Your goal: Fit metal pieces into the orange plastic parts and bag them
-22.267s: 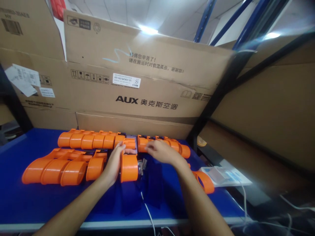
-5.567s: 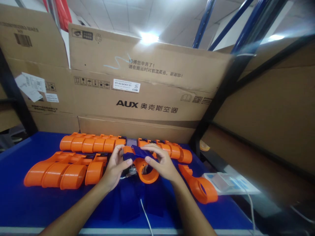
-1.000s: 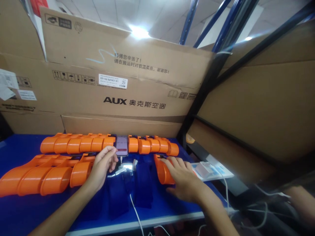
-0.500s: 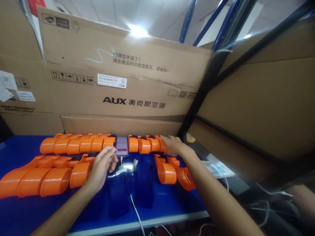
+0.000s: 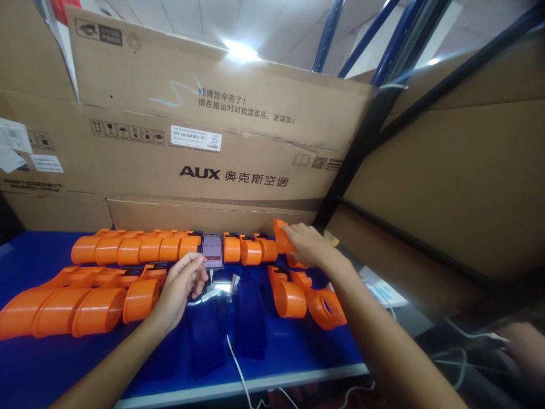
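My right hand [image 5: 307, 245] grips an orange curved plastic piece [image 5: 281, 234] at the right end of the back row, raised a little above its neighbours. Its fingertips bend over the piece and hide part of it. Another orange piece [image 5: 297, 262] shows below that hand. My left hand [image 5: 184, 281] hovers over the table, fingers curled and thumb close to the index finger, with nothing visible in it. Just beyond its fingertips stands a phone [image 5: 212, 251] with a lit screen, between orange pieces [image 5: 170, 248] on the left and orange pieces [image 5: 251, 251] on the right.
More orange pieces [image 5: 99, 311] line the front left of the blue table [image 5: 140, 363], with others [image 5: 290, 299] at front right. Dark blue strips [image 5: 250, 321], a shiny metallic object [image 5: 222, 288] and a white cable [image 5: 237, 366] lie centrally. Cardboard [image 5: 255, 142] and a dark post [image 5: 347, 162] stand behind.
My right hand has lifted one orange piece up from the back row, tilting it upright. My left hand has stayed nearly still beside the phone. The view has shifted slightly.
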The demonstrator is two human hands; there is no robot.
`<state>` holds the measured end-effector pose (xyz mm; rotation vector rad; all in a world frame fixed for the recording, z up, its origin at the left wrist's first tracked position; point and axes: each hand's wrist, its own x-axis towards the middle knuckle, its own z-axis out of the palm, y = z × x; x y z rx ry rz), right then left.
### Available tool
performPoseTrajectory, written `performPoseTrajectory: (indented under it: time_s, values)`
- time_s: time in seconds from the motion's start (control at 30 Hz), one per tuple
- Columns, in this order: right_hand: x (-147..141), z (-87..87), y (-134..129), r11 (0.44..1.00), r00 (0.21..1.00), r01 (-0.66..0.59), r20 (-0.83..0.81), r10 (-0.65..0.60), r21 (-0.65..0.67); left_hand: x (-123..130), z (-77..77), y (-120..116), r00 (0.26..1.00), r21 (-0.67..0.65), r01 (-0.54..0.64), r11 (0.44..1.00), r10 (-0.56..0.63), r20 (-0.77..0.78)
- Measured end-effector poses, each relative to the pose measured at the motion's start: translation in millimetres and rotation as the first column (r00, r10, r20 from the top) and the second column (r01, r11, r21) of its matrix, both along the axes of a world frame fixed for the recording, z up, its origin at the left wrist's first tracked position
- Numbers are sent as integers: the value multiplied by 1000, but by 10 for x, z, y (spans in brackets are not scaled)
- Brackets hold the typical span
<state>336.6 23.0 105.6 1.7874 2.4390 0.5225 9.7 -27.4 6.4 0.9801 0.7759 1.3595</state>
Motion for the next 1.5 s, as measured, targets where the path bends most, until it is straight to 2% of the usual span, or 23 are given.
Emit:
performPoseTrajectory:
  time_s: [0.13,0.2,0.27,0.37,0.43,0.53,0.63,0.67,0.73,0.8,0.87,0.97,1.07,1.3,1.5]
  values:
    - [-302,344,-376,961,970,-204,-91,224,188,-1,-17,11,998,2,62,998,-62,-21]
    - [-562,462,-601,913,912,-341,-158,380,225,3,-15,6,995,12,95,995,-95,-41]
    - [-852,493,-800,851,825,-489,-216,523,192,12,-10,-7,992,29,123,992,-122,-28]
    - [-1238,386,-983,765,722,-634,-270,637,107,18,-13,-21,989,24,102,995,-104,106]
    - [-1408,267,-1010,725,674,-684,-310,671,82,12,-22,-15,972,-18,67,998,-61,228]
    - [-1505,122,-921,669,596,-738,-383,706,86,-8,-17,12,941,-100,54,994,-17,337]
    - [-1469,34,-705,630,491,-760,-497,715,156,-22,35,22,942,-141,16,990,33,335]
    - [-1446,4,-615,654,486,-735,-532,693,181,-24,60,15,949,-155,29,987,22,313]
    - [-1399,-77,-435,787,576,-578,-574,582,218,-27,114,-11,966,-198,74,977,-22,256]
    - [-1363,-181,-296,882,731,-453,-514,449,125,-26,161,-44,977,-238,94,967,-44,209]
    - [-1335,-288,-230,921,841,-389,-409,355,1,-21,194,-73,980,-250,85,965,-37,194]
    - [-1306,-405,-261,949,928,-273,-302,217,-159,-7,214,-92,982,-241,101,965,-57,182]
    - [-1303,-451,-336,951,950,-211,-275,146,-225,1,207,-86,987,-227,94,969,-62,145]
    - [-1385,-505,-347,960,968,-199,-193,161,-195,-14,167,-58,994,-211,71,975,-51,101]
    - [-1397,-553,-360,975,983,-132,-150,106,-181,-9,149,-45,994,-200,55,978,-34,105]
